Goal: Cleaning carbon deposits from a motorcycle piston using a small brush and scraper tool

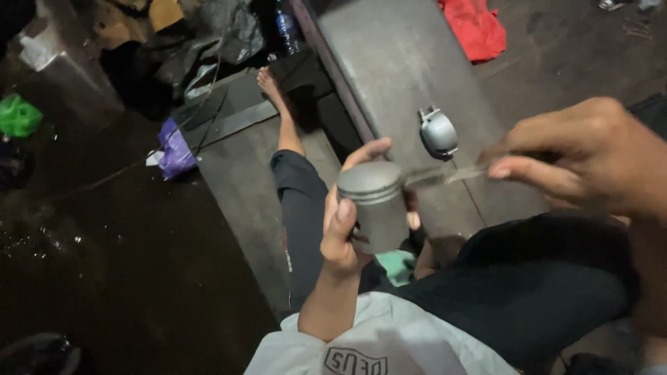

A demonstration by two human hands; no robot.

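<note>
Head view: left fingers [345,208] around piston [375,205].

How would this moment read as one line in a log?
left hand: grips grey piston | right hand: holds thin blade at its rim

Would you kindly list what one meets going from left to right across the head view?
Green bag → purple bag → left hand → piston → grey metal part → red cloth → right hand.
</note>
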